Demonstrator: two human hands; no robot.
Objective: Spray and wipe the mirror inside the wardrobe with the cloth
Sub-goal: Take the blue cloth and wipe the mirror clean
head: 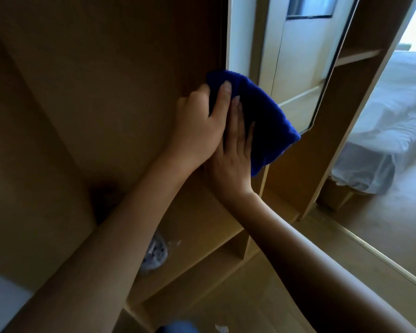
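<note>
A blue cloth (265,121) lies against the lower left part of the wardrobe mirror (296,51), which is fixed to a wooden side panel. My left hand (199,123) grips the cloth's left edge, thumb on its front and fingers curled behind it. Just below, my right hand (233,150) presses flat on the cloth with straight fingers. The mirror reflects a pale wall and door. No spray bottle can be made out for certain.
The wardrobe's dark wooden back panel (94,92) fills the left. A shelf (202,227) below holds a clear plastic-wrapped item (155,253). A bed with white sheets (389,121) stands at the right beyond the wardrobe frame, with a sliding-door track (370,251) on the floor.
</note>
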